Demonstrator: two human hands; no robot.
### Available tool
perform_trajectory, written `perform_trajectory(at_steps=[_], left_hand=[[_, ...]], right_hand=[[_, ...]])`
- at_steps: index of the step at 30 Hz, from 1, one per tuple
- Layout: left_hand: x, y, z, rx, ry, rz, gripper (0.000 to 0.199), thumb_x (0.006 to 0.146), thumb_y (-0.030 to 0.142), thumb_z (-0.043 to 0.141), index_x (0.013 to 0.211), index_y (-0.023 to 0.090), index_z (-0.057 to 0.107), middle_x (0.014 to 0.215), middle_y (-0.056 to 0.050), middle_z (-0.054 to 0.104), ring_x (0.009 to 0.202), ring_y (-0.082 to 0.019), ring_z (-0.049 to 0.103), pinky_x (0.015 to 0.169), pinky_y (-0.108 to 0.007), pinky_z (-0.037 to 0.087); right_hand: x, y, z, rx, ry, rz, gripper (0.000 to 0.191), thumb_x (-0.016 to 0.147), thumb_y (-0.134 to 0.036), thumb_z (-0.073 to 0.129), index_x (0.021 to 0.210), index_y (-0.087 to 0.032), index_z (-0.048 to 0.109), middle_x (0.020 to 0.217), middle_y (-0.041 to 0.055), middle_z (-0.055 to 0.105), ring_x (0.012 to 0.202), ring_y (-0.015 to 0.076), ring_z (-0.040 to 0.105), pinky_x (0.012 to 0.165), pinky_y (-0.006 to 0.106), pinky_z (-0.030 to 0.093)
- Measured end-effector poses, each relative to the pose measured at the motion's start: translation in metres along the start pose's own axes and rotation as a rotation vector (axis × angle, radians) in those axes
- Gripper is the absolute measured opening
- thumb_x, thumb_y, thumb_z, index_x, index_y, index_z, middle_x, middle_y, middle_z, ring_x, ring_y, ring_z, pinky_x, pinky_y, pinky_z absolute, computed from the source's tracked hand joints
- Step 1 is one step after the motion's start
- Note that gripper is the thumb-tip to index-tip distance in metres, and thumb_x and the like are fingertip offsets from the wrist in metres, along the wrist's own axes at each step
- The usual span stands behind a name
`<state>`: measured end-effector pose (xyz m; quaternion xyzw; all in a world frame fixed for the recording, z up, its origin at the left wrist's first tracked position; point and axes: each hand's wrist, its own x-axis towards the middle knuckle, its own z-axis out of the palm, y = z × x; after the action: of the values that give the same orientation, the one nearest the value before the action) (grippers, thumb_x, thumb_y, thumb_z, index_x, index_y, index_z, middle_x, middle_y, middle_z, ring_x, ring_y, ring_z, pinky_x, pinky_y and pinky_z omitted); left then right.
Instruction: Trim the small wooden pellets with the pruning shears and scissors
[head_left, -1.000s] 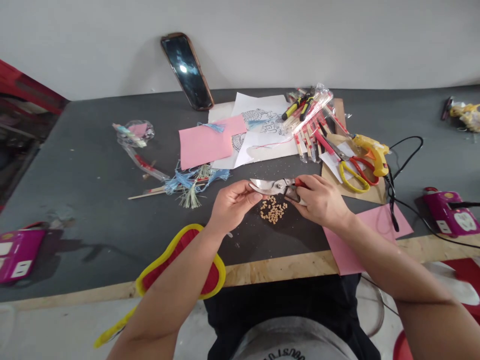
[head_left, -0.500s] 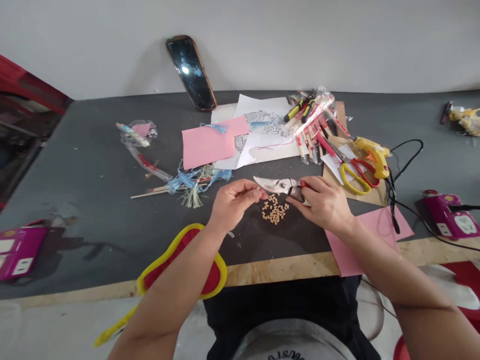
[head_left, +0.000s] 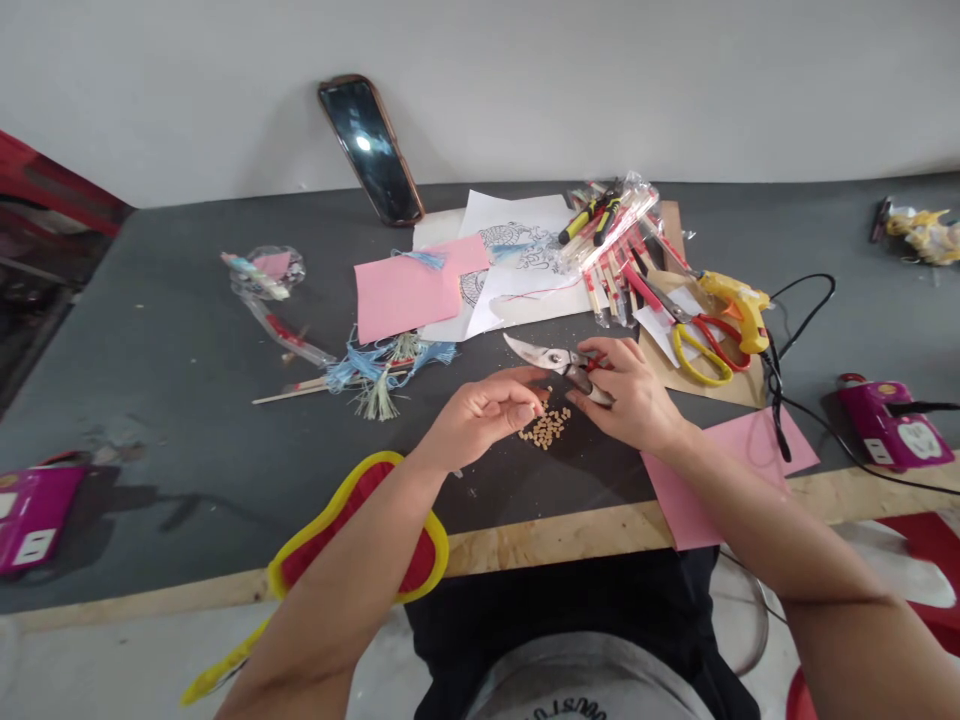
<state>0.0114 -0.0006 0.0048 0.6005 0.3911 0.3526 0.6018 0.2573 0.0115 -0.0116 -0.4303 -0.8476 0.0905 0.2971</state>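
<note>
Metal pruners (head_left: pixel 557 361) in R hand (head_left: pixel 631 393); L hand (head_left: pixel 480 421) nr tan bits (head_left: pixel 547 430).

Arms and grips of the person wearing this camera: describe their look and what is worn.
The ungloved human left grip and right grip show no rings. The left forearm and right forearm are bare, without sleeve, watch or bracelet in view. A grey garment with dark lettering and black clothing cover the body.
</note>
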Motion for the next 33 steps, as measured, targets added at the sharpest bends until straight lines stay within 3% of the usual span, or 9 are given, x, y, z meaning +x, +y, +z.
perform_trajectory(at_steps=[3, 7, 13, 15, 17, 20, 27, 33], left_hand=[[0.0, 0.001, 0.003, -0.001, -0.043, -0.033, 0.027, 0.087, 0.047, 0.074, 0.085, 0.02, 0.079, 0.097, -0.01, 0.075, 0.083, -0.02, 0.07, 0.07, -0.029, 0.055], [-0.001, -0.006, 0.002, -0.11, 0.002, -0.048, 0.027, 0.084, 0.048, 0.077, 0.083, 0.021, 0.079, 0.089, -0.008, 0.074, 0.094, -0.023, 0.072, 0.085, -0.034, 0.057], [-0.001, -0.013, -0.003, -0.33, 0.044, -0.016, 0.021, 0.084, 0.041, 0.08, 0.081, 0.02, 0.079, 0.084, -0.007, 0.072, 0.098, -0.026, 0.073, 0.093, -0.041, 0.058], [-0.001, -0.013, -0.004, -0.334, 0.032, -0.011, 0.018, 0.085, 0.039, 0.08, 0.082, 0.021, 0.08, 0.091, -0.009, 0.075, 0.104, -0.027, 0.072, 0.094, -0.042, 0.059], [-0.002, -0.012, -0.003, -0.315, 0.024, -0.007, 0.017, 0.086, 0.038, 0.078, 0.084, 0.021, 0.081, 0.112, -0.011, 0.075, 0.112, -0.028, 0.069, 0.095, -0.041, 0.058], [-0.001, -0.009, -0.003, -0.3, 0.048, -0.002, 0.016, 0.087, 0.036, 0.077, 0.085, 0.021, 0.081, 0.135, -0.012, 0.068, 0.118, -0.027, 0.067, 0.093, -0.037, 0.059], [0.001, -0.007, -0.003, -0.31, 0.127, -0.006, 0.009, 0.083, 0.031, 0.082, 0.085, 0.021, 0.082, 0.119, -0.01, 0.074, 0.102, -0.019, 0.071, 0.085, -0.028, 0.06], [-0.003, -0.003, -0.001, -0.229, -0.067, -0.107, 0.015, 0.086, 0.038, 0.079, 0.087, 0.023, 0.082, 0.143, -0.01, 0.063, 0.124, -0.029, 0.066, 0.093, -0.035, 0.059]], right_hand=[[-0.002, -0.003, 0.005, 0.036, -0.052, -0.033, 0.017, 0.089, -0.029, 0.069, 0.075, -0.019, 0.07, 0.135, 0.0164, 0.06, 0.114, 0.0316, 0.056, 0.096, 0.053, 0.054], [-0.003, 0.0, 0.006, 0.051, -0.069, -0.071, 0.015, 0.087, -0.029, 0.071, 0.076, -0.019, 0.071, 0.141, 0.0173, 0.058, 0.121, 0.0343, 0.053, 0.098, 0.055, 0.053], [0.0, -0.004, 0.0, 0.092, 0.087, -0.109, 0.02, 0.092, -0.03, 0.067, 0.073, -0.02, 0.068, 0.127, 0.0148, 0.064, 0.112, 0.0278, 0.061, 0.095, 0.047, 0.054], [0.002, -0.006, -0.002, 0.057, 0.149, -0.067, 0.023, 0.091, -0.034, 0.069, 0.072, -0.021, 0.067, 0.113, 0.0134, 0.066, 0.105, 0.0268, 0.061, 0.09, 0.045, 0.053], [0.002, -0.006, -0.004, 0.06, 0.169, 0.013, 0.023, 0.089, -0.038, 0.07, 0.073, -0.022, 0.067, 0.1, 0.0105, 0.065, 0.094, 0.0245, 0.061, 0.084, 0.042, 0.052], [0.003, -0.002, -0.005, 0.167, 0.151, 0.127, 0.025, 0.091, -0.037, 0.067, 0.072, -0.022, 0.062, 0.095, 0.0076, 0.066, 0.081, 0.0194, 0.062, 0.073, 0.035, 0.052], [0.004, 0.004, -0.001, 0.131, 0.165, 0.128, 0.025, 0.089, -0.034, 0.071, 0.069, -0.021, 0.061, 0.088, 0.0065, 0.064, 0.085, 0.0208, 0.062, 0.079, 0.037, 0.051], [0.002, -0.003, 0.003, 0.113, 0.199, 0.017, 0.019, 0.09, -0.031, 0.069, 0.074, -0.022, 0.067, 0.087, 0.0054, 0.064, 0.079, 0.0186, 0.062, 0.072, 0.034, 0.052]])
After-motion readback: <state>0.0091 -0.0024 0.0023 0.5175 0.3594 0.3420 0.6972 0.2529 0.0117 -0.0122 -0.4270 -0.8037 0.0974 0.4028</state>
